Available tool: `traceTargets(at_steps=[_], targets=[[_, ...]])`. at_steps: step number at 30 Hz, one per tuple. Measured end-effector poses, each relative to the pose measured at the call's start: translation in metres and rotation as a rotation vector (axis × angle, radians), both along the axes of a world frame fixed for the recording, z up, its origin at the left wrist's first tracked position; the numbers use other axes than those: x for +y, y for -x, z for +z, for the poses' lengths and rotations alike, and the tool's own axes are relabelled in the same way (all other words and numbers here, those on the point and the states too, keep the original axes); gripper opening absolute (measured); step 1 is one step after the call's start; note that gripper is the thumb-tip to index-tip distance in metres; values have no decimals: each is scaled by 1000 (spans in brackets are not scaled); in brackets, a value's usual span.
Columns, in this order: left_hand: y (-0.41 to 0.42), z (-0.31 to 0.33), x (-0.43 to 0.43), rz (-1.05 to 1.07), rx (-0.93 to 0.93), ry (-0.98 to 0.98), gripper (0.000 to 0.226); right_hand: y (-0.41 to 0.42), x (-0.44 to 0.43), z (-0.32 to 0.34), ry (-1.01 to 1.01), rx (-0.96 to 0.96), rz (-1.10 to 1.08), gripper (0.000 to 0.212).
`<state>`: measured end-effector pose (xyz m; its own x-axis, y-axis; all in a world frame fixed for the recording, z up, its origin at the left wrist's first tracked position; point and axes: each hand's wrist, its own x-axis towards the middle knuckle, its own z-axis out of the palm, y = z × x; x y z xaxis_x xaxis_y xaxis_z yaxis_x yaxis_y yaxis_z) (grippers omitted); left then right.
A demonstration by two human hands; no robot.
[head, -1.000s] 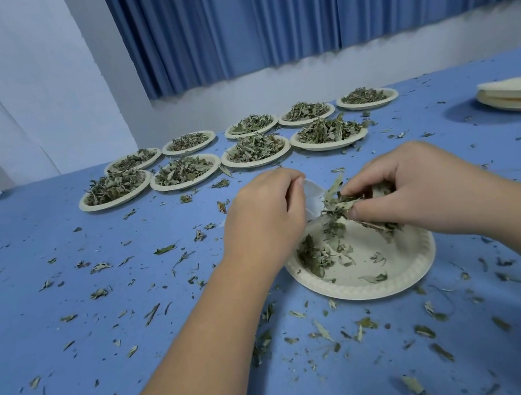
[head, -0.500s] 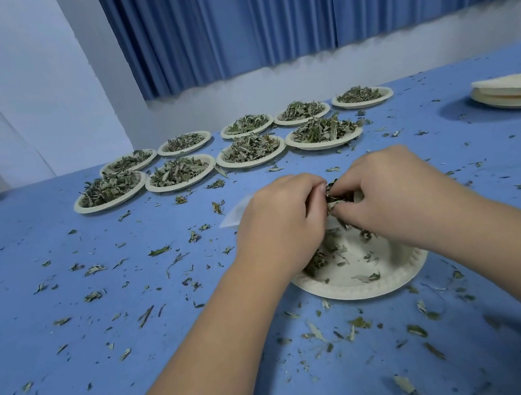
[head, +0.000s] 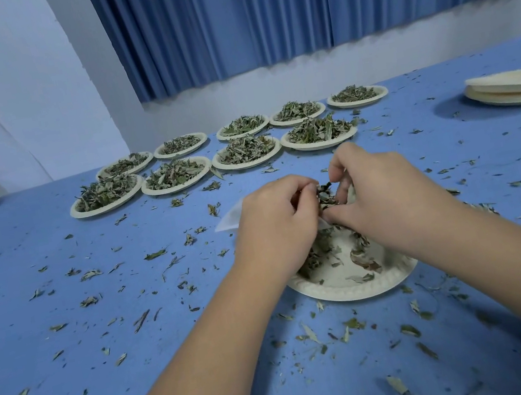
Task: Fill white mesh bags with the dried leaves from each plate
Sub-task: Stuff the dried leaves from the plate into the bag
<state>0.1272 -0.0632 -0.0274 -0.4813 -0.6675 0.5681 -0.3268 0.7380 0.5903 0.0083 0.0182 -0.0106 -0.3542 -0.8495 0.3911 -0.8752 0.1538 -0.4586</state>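
Hands working over the near plate (head: 355, 287): our left hand (head: 274, 226) is gripping the white mesh bag (head: 229, 218), fingers curled round it, presumably to hold its mouth open, while our right hand (head: 389, 206) is pinching a tuft of dried leaves (head: 323, 196) against it. We are holding the bag above the plate, likely so that spills are landing there. Behind, full plates (head: 177, 186) are waiting.

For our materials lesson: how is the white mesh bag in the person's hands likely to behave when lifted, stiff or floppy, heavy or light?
Probably floppy: the white mesh bag lies limp beyond the left hand. Likely very light, as it looks thin and translucent. Its mouth may collapse unheld: the right hand pinches dried leaves there.
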Motion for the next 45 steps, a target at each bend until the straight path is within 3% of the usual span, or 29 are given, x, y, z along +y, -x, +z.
traceTargets(at_steps=[4,9,15,29,37,45], targets=[[0,0,0,-2,52,-111,17,-1,0,0,13,35,24,37],[0,1,1,-19,88,-196,19,-4,0,1,38,158,42,16],[0,1,3,-35,90,-180,21,-7,-3,2,13,209,37,5],[0,1,5,-28,136,-233,20,-1,-6,1,151,92,91,11],[1,2,4,-18,149,-233,21,5,6,8,151,-94,219,34],[2,0,4,-32,171,-257,18,3,-4,-2,291,-51,79,30]])
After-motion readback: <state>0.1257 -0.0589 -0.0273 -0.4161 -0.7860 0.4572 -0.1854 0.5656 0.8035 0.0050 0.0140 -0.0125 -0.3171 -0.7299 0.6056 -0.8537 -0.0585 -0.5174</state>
